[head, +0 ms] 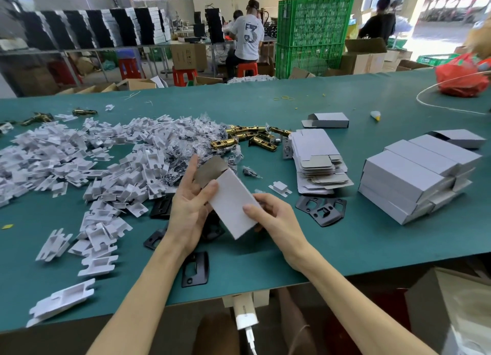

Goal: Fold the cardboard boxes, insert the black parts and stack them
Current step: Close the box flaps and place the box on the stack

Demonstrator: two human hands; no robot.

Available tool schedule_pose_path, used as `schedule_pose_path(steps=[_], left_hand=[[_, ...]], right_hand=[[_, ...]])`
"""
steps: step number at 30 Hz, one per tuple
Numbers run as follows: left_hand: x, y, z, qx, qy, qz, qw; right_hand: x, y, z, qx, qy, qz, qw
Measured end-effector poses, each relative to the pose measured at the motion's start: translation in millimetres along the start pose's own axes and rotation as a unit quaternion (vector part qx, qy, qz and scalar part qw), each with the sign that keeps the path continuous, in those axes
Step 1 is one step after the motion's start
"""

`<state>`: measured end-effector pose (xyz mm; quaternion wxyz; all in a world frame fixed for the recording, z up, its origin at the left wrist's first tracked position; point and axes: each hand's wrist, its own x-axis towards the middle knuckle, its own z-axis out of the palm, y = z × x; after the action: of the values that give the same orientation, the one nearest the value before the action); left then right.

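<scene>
Both hands hold a small white cardboard box (233, 206) above the green table (345, 235). Its brown flap stands open at the far end. My left hand (190, 208) holds the box's left side, thumb on its top face and index finger raised beside the flap. My right hand (273, 216) grips the near right side with the thumb on top. Black metal plates (320, 208) lie to the right of my hands, and one more black plate (195, 268) lies by my left forearm. Flat unfolded boxes (316, 158) are piled behind. Finished boxes (414, 176) stand stacked at the right.
A big heap of white plastic inserts (87, 163) and clear bags covers the table's left half. Brass latches (249, 138) lie behind it. One open folded box (328, 119) sits farther back. A red bag (462, 75) lies at the far right. People work at benches beyond.
</scene>
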<state>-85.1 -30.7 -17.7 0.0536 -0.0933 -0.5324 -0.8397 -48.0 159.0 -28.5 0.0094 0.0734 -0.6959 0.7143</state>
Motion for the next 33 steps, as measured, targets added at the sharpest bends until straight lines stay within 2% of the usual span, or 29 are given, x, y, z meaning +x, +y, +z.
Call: schedule_pose_path(steps=[5,9,11,17,26,33], left_hand=[[0.0,-2.1,1.1,0.006,-0.001,-0.014,1.0],[-1.5,-8.1,1.9,0.06,-0.084,-0.025,0.994],[-2.7,-9.1,5.7,0.068,-0.096,-0.044,0.992],[-1.4,-9.4,2.7,0.068,-0.044,-0.054,0.995],[-0.6,-14.0,1.7,0.077,-0.052,-0.058,0.994],[1.2,-13.6,2.4,0.049,-0.001,-0.089,0.995]], right_hand=[[1.1,1.6,-2.9,0.057,0.086,-0.001,0.995],[5.6,5.8,-4.2,0.098,0.146,0.0,0.984],[7.3,7.9,-4.6,0.092,0.158,-0.003,0.983],[6.8,8.8,-3.0,0.045,0.12,-0.019,0.992],[2.7,6.1,-5.5,-0.004,0.06,0.009,0.998],[2.8,3.9,-8.5,0.029,0.046,0.02,0.998]])
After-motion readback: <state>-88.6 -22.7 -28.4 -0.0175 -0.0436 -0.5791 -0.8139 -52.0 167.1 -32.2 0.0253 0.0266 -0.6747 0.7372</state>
